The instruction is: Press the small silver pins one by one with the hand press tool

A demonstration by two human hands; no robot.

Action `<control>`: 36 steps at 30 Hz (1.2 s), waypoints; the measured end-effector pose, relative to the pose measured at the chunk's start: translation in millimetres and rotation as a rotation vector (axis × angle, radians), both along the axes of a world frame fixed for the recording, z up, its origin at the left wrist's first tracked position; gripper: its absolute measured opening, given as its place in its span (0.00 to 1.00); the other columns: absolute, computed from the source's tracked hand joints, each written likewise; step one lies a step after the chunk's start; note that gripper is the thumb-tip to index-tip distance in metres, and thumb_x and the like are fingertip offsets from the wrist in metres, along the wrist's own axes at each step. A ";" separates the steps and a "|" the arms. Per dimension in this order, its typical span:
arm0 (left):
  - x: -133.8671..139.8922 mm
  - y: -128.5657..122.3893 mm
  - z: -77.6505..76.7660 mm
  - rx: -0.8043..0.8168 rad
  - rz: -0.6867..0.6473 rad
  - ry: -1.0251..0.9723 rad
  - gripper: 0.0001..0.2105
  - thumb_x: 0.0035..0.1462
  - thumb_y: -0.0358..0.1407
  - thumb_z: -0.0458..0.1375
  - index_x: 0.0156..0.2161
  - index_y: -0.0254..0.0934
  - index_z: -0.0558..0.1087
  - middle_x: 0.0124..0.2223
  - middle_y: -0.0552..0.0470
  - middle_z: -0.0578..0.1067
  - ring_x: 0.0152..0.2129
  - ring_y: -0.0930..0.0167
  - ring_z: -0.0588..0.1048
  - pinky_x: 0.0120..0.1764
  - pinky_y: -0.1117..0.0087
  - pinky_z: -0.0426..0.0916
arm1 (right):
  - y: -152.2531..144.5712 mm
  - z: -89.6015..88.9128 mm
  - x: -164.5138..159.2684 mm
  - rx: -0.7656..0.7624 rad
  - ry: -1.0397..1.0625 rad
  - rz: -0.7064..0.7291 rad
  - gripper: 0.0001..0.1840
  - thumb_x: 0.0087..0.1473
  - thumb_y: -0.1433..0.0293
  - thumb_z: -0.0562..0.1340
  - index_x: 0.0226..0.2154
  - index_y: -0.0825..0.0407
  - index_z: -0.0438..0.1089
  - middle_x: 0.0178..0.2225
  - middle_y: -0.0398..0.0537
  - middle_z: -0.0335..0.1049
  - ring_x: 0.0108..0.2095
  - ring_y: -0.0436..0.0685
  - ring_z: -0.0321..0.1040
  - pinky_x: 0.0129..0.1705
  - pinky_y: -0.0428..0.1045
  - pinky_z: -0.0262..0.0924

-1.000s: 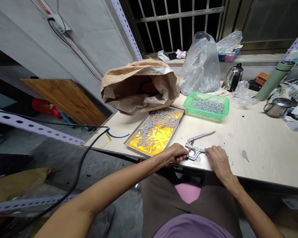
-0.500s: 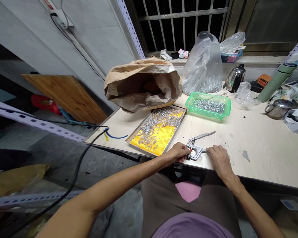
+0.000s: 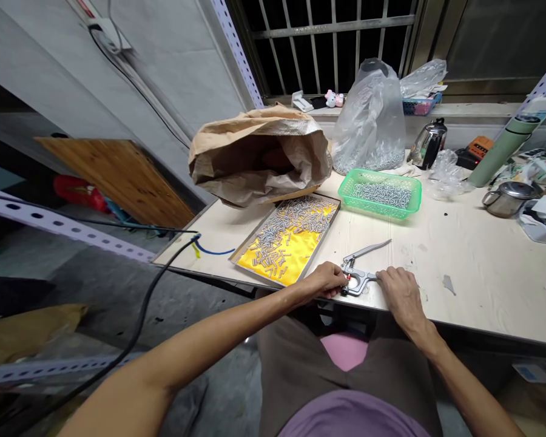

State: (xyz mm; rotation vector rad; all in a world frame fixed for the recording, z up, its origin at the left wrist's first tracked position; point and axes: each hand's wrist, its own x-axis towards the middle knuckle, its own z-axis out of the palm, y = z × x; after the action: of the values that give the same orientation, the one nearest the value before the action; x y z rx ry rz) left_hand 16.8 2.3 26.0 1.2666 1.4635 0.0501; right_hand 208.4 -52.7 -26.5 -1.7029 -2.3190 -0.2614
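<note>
Metal snap-fastener pliers (image 3: 357, 281) lie near the table's front edge, one handle swung up away from the other, with a spring and a small red part at the jaws. My left hand (image 3: 328, 278) is pinched at the jaw end; what sits between its fingertips is too small to make out. On the other side, my right hand (image 3: 399, 291) is closed around the end of the lower handle. Left of the pliers rests a shallow tray (image 3: 317, 250) lined with yellow cloth, with many small metal pins scattered over it. A green plastic basket (image 3: 380, 210) behind holds more small metal pieces.
An open brown paper bag (image 3: 259, 161) stands behind the tray. A clear plastic bag (image 3: 368, 121) of metal parts is at the back. To the right are a kettle (image 3: 428, 144), a green bottle (image 3: 505, 149) and a metal mug (image 3: 505, 199). A black cable (image 3: 143, 306) hangs at the left.
The whole view has shifted very slightly. Both hands keep their places at the pliers, with no clear movement.
</note>
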 end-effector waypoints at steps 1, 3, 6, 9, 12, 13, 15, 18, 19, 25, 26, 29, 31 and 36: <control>-0.2 0.1 -1.7 0.002 -0.009 -0.002 0.11 0.52 0.32 0.56 0.21 0.34 0.63 0.12 0.62 0.62 0.10 0.80 0.60 0.16 0.80 0.53 | -0.1 0.2 -0.3 -0.006 -0.002 0.002 0.09 0.58 0.76 0.54 0.34 0.51 0.68 0.29 0.48 0.65 0.34 0.57 0.57 0.38 0.51 0.47; 0.3 0.1 -2.8 -0.004 -0.012 -0.012 0.11 0.52 0.31 0.56 0.20 0.34 0.63 0.12 0.62 0.62 0.10 0.80 0.60 0.16 0.80 0.53 | -0.6 0.9 -1.2 -0.022 -0.006 0.005 0.09 0.58 0.76 0.54 0.34 0.52 0.69 0.29 0.48 0.66 0.34 0.57 0.57 0.38 0.51 0.48; 2.1 -1.0 2.4 -0.056 0.013 -0.008 0.11 0.52 0.30 0.55 0.20 0.34 0.63 0.11 0.61 0.62 0.10 0.80 0.60 0.16 0.80 0.53 | -1.9 2.2 -1.8 -0.066 -0.003 -0.002 0.10 0.58 0.76 0.53 0.35 0.52 0.69 0.30 0.49 0.67 0.35 0.57 0.59 0.39 0.52 0.50; 2.9 -3.1 9.7 -0.109 0.015 0.004 0.12 0.52 0.30 0.56 0.19 0.34 0.63 0.11 0.61 0.62 0.09 0.80 0.60 0.16 0.80 0.54 | -0.2 4.0 2.8 -0.165 0.054 0.014 0.09 0.59 0.73 0.54 0.37 0.51 0.70 0.34 0.51 0.68 0.37 0.58 0.62 0.41 0.52 0.54; 1.5 -5.8 12.0 -0.135 0.001 -0.005 0.13 0.51 0.32 0.58 0.19 0.34 0.63 0.11 0.61 0.63 0.08 0.81 0.60 0.16 0.80 0.55 | 11.3 8.3 14.5 -0.265 0.132 0.098 0.16 0.56 0.65 0.58 0.48 0.51 0.67 0.50 0.57 0.65 0.50 0.62 0.60 0.48 0.55 0.56; 0.9 -6.7 11.4 -0.139 0.001 -0.008 0.13 0.52 0.33 0.58 0.19 0.34 0.62 0.11 0.61 0.63 0.08 0.81 0.60 0.16 0.80 0.55 | 17.9 10.7 18.9 -0.297 0.132 0.124 0.24 0.54 0.62 0.61 0.53 0.51 0.63 0.56 0.58 0.59 0.56 0.65 0.55 0.52 0.58 0.54; -0.2 -8.2 9.0 -0.133 0.011 -0.013 0.14 0.52 0.33 0.57 0.19 0.34 0.62 0.11 0.61 0.62 0.08 0.81 0.60 0.16 0.80 0.55 | 33.7 17.5 26.3 -0.388 0.091 0.158 0.40 0.49 0.56 0.64 0.61 0.50 0.53 0.64 0.60 0.46 0.63 0.70 0.41 0.57 0.64 0.48; -1.2 -9.9 5.0 -0.116 0.020 -0.020 0.14 0.54 0.32 0.56 0.19 0.34 0.62 0.11 0.61 0.62 0.08 0.80 0.61 0.16 0.80 0.55 | 57.0 30.6 30.4 -0.584 0.019 0.204 0.54 0.41 0.50 0.67 0.64 0.50 0.46 0.66 0.61 0.41 0.65 0.75 0.32 0.58 0.69 0.43; -1.5 -10.4 4.0 -0.111 0.020 -0.020 0.13 0.54 0.32 0.56 0.20 0.34 0.62 0.11 0.61 0.62 0.08 0.80 0.61 0.16 0.80 0.55 | 62.9 34.9 29.8 -0.628 0.001 0.216 0.56 0.38 0.50 0.68 0.64 0.51 0.47 0.65 0.62 0.42 0.65 0.76 0.32 0.58 0.70 0.42; -3.7 -12.1 1.7 -0.108 0.034 -0.042 0.13 0.53 0.33 0.58 0.20 0.34 0.63 0.12 0.61 0.62 0.09 0.81 0.61 0.16 0.81 0.56 | 73.1 49.0 19.1 -0.629 -0.092 0.248 0.54 0.34 0.54 0.71 0.59 0.58 0.54 0.56 0.65 0.57 0.56 0.72 0.53 0.55 0.63 0.51; -3.9 -12.2 1.4 -0.105 0.037 -0.043 0.13 0.52 0.34 0.58 0.20 0.34 0.63 0.12 0.61 0.62 0.09 0.81 0.61 0.16 0.80 0.56 | 72.2 49.6 18.0 -0.620 -0.107 0.246 0.51 0.35 0.54 0.71 0.58 0.58 0.56 0.54 0.65 0.59 0.54 0.71 0.55 0.54 0.62 0.53; -3.8 -12.5 0.0 -0.098 0.032 -0.019 0.15 0.52 0.36 0.59 0.20 0.34 0.62 0.12 0.60 0.63 0.09 0.80 0.61 0.16 0.80 0.56 | 67.2 50.3 17.2 -0.582 -0.144 0.245 0.42 0.38 0.54 0.70 0.52 0.57 0.62 0.49 0.62 0.63 0.49 0.68 0.59 0.48 0.58 0.57; -4.1 -13.2 -1.3 -0.095 0.021 -0.002 0.15 0.53 0.37 0.58 0.20 0.34 0.62 0.12 0.60 0.63 0.09 0.80 0.61 0.17 0.80 0.56 | 62.4 50.2 18.2 -0.544 -0.150 0.255 0.34 0.41 0.56 0.69 0.48 0.56 0.65 0.45 0.59 0.65 0.45 0.66 0.61 0.44 0.56 0.57; -9.6 -19.1 -4.9 0.188 -0.116 0.155 0.15 0.57 0.40 0.54 0.23 0.33 0.68 0.17 0.55 0.67 0.17 0.75 0.68 0.23 0.75 0.62 | 49.4 45.6 21.9 -0.438 -0.061 0.264 0.22 0.46 0.63 0.68 0.42 0.55 0.67 0.38 0.53 0.66 0.39 0.59 0.62 0.40 0.52 0.57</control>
State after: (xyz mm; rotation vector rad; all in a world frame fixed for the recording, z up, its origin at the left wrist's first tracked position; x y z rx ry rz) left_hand 7.2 -16.7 21.0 1.5345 1.5422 0.0123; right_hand 230.3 -3.4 19.1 -1.5433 -2.7626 0.2677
